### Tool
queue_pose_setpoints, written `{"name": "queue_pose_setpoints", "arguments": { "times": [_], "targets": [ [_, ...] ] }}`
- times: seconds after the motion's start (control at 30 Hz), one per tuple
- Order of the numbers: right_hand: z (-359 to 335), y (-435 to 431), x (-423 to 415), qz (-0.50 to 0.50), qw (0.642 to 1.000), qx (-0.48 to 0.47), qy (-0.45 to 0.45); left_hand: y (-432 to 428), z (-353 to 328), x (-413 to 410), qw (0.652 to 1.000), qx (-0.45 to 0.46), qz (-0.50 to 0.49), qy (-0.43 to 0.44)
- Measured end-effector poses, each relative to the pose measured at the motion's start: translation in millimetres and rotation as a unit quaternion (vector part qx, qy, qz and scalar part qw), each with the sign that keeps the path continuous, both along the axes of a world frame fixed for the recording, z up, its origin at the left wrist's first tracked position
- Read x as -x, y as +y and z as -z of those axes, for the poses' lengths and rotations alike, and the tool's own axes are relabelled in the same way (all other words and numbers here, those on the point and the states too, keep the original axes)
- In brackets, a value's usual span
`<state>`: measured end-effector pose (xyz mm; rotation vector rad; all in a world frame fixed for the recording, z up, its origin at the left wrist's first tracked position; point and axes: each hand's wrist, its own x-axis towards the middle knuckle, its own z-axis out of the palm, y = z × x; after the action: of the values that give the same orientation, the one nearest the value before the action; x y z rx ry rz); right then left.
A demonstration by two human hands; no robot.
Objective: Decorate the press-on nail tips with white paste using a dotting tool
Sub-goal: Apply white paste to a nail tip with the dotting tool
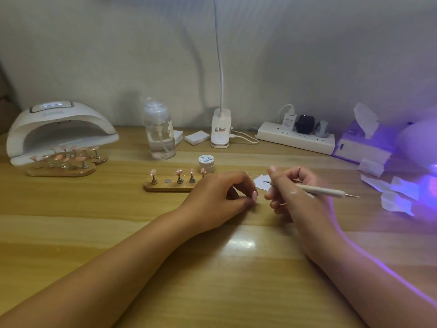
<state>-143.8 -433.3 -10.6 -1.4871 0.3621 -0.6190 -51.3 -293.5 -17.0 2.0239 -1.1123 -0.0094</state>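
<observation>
Pink nail tip (254, 195), pinched in left hand (217, 192)

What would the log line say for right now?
left hand: pinching pink tip | right hand: holding tool | holder: four tips showing, one spot bare

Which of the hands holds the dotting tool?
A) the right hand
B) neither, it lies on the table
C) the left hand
A: the right hand grips the dotting tool, its metal tip pointing right; the left hand pinches what looks like a pink nail tip.
</observation>
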Motion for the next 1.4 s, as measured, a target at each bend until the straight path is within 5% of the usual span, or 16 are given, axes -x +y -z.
{"name": "queue_pose_setpoints", "arguments": {
  "times": [1.4],
  "targets": [
    [1.7,3.7,-1.5,-0.022,0.998,0.052,0.035,-1.4,4.9,3.0,1.0,0.027,-0.004,-0.015]
  ]
}}
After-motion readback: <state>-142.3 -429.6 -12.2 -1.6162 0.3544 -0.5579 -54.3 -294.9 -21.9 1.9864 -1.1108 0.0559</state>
